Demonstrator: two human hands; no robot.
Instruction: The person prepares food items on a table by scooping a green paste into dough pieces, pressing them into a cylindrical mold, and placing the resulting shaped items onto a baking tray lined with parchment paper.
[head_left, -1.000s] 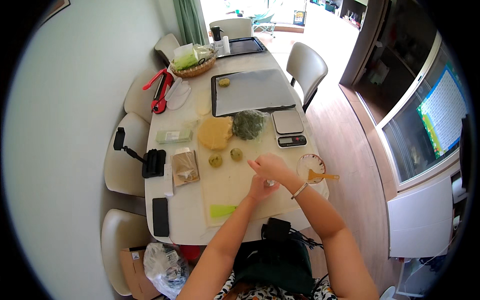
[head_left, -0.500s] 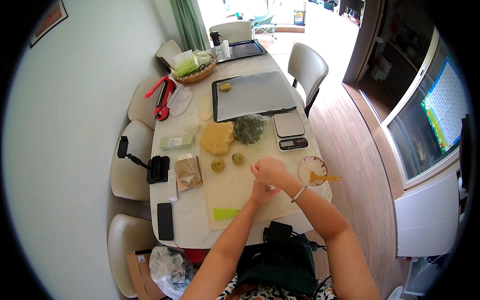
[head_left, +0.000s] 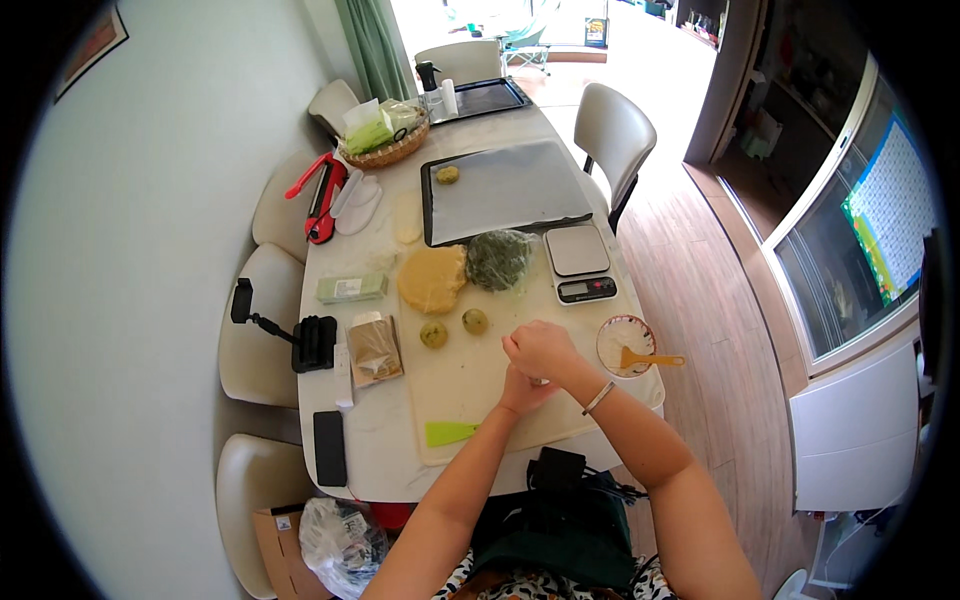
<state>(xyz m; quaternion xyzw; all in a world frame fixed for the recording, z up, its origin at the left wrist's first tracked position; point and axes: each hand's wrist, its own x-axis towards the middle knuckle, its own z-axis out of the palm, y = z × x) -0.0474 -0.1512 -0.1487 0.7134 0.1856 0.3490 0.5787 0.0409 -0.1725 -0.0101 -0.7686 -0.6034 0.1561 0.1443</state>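
Over the near part of the cream mat (head_left: 455, 385) my two hands are together. My right hand (head_left: 545, 350) is curled closed on top of my left hand (head_left: 526, 388), which is closed below it. A small whitish bit shows between them, but my fingers hide what it is. Beyond my hands lie two round greenish dough balls (head_left: 433, 334). Farther off, a flat mound of yellow dough (head_left: 433, 280) touches a dark green lump in plastic wrap (head_left: 498, 260). A lime-green scraper (head_left: 450, 432) rests beside my left wrist.
To the right are a kitchen scale (head_left: 579, 264) and a bowl (head_left: 612, 342) with an orange-handled spatula (head_left: 655, 359). A lined baking tray (head_left: 515, 190) holds one dough piece (head_left: 447, 175). Along the left stand a brown packet (head_left: 375, 350), phone stand (head_left: 314, 345) and black phone-like slab (head_left: 329, 448).
My hands stay together, with the right one shifted very slightly. The things on the table have not moved; the view has tilted a little.
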